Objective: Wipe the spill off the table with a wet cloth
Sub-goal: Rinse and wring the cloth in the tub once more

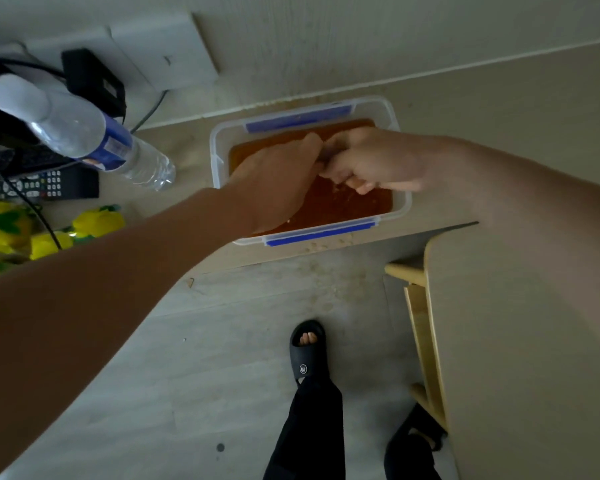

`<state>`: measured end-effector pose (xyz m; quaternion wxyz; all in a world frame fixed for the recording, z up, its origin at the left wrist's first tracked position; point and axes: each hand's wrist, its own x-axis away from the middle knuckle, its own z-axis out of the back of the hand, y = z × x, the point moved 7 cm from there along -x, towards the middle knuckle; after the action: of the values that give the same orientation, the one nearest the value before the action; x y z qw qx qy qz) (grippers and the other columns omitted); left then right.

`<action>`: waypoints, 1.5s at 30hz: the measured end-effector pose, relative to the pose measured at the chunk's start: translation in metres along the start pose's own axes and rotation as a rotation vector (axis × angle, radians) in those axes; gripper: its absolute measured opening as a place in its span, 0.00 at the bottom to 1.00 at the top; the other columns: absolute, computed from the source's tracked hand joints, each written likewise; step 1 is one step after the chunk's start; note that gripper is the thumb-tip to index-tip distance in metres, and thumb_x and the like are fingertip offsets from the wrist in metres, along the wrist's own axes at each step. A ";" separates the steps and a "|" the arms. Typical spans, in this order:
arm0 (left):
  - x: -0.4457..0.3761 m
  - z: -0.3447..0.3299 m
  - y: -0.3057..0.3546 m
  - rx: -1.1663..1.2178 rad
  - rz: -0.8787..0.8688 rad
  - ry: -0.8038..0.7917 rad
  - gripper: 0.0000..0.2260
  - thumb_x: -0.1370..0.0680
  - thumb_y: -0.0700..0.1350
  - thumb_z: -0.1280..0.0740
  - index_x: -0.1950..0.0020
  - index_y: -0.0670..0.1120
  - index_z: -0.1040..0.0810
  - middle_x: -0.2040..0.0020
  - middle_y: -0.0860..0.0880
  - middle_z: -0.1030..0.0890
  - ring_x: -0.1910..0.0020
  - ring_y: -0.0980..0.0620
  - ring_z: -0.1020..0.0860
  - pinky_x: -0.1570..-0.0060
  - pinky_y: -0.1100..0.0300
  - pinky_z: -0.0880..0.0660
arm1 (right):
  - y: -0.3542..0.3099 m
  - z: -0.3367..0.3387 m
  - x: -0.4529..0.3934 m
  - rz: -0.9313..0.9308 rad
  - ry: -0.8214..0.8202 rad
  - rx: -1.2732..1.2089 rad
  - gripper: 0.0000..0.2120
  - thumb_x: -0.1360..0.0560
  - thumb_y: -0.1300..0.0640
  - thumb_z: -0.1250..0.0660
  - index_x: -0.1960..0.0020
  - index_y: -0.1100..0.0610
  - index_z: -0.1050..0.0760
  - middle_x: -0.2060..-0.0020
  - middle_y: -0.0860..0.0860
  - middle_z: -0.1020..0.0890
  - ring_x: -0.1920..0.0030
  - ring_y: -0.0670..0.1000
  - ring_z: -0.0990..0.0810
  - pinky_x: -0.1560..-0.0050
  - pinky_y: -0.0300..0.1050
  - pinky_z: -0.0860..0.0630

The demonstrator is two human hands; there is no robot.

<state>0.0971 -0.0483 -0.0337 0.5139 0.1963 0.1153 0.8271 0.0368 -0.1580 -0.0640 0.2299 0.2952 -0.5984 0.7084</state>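
Observation:
A clear plastic container (400,188) with blue clips stands on the beige table (482,109), near its front edge, and holds orange-brown liquid (347,206). Both hands are over it, knuckles together. My left hand (278,181) reaches in from the left with its fingers curled toward the right hand. My right hand (364,161) is clenched in a fist. Only a small dark bit of the cloth (327,156) shows between them; the rest is hidden in the two grips. Small drops of spill (326,244) lie on the table in front of the container.
A clear water bottle (94,136) stands at the left, with a black remote (32,185), cables and yellow packets (49,233) nearby. A beige, wood-framed piece of furniture (499,341) is at the right. Stains mark the floor (326,292) near my slippered foot (307,351).

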 end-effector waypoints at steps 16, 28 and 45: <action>0.024 -0.012 0.012 1.643 0.569 -0.744 0.12 0.16 0.48 0.44 0.53 0.44 0.26 0.70 0.54 0.35 0.76 0.58 0.41 0.75 0.64 0.46 | -0.033 -0.020 0.034 0.755 0.483 0.978 0.15 0.19 0.55 0.39 0.36 0.63 0.27 0.47 0.59 0.18 0.48 0.63 0.20 0.44 0.62 0.25; -0.007 0.014 0.003 -0.057 -0.111 -0.093 0.12 0.14 0.45 0.41 0.30 0.46 0.33 0.48 0.44 0.18 0.59 0.48 0.24 0.60 0.51 0.26 | -0.035 0.001 -0.002 0.273 0.156 0.785 0.05 0.19 0.58 0.36 0.45 0.53 0.24 0.59 0.51 0.18 0.59 0.50 0.20 0.53 0.45 0.22; 0.017 -0.013 0.024 1.852 0.712 -0.577 0.16 0.15 0.51 0.44 0.57 0.45 0.28 0.72 0.56 0.41 0.75 0.57 0.46 0.72 0.64 0.47 | -0.015 -0.023 0.069 0.712 0.829 0.651 0.28 0.21 0.67 0.35 0.22 0.67 0.37 0.23 0.61 0.32 0.23 0.61 0.33 0.22 0.50 0.37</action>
<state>0.0656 -0.0440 -0.0329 -0.1049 0.7285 0.5144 0.4400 -0.0063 -0.1344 -0.0083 0.0913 -0.1661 -0.2751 0.9426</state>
